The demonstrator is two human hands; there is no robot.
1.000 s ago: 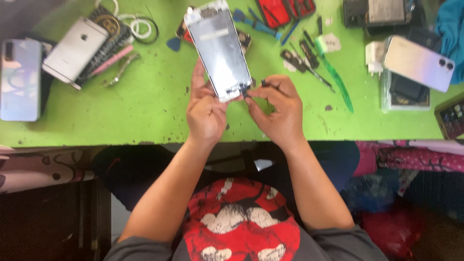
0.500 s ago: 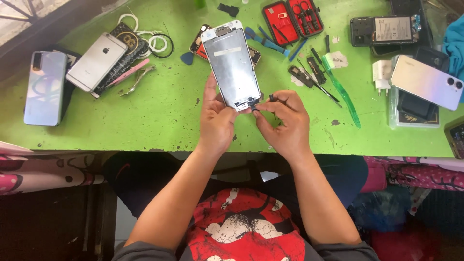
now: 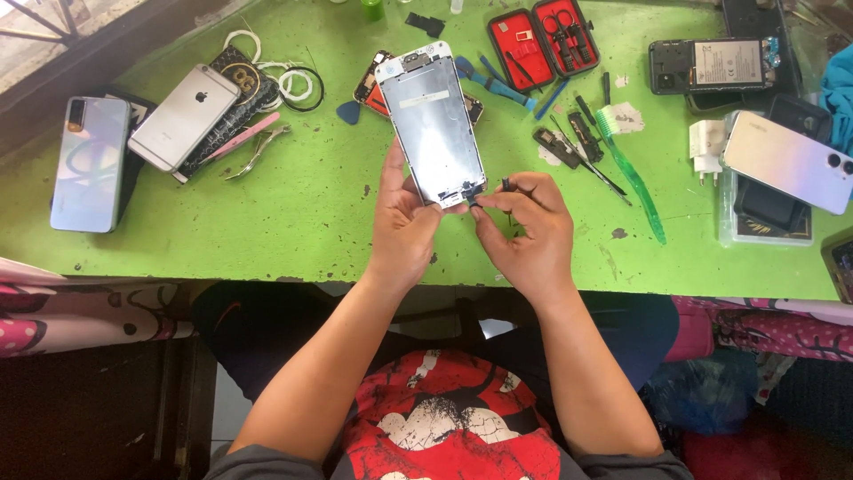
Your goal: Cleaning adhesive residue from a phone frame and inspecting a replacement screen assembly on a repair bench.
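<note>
Green bench's (image 3: 267, 222) cluttered, so my left hand (image 3: 404, 222) grips the screen panel (image 3: 433, 124) steady while my right hand (image 3: 524, 227) pinches a small tool (image 3: 506, 187) gently at its bottom edge.

Both forearms reach forward, bare, converging at the phone panel (image 3: 433, 124). Left hand (image 3: 402, 227) grips the panel's lower left edge, thumb up along the side. Right hand (image 3: 524, 236) curls just right of the panel's bottom corner, fingertips pinched on a small dark tool (image 3: 506, 186).
</note>
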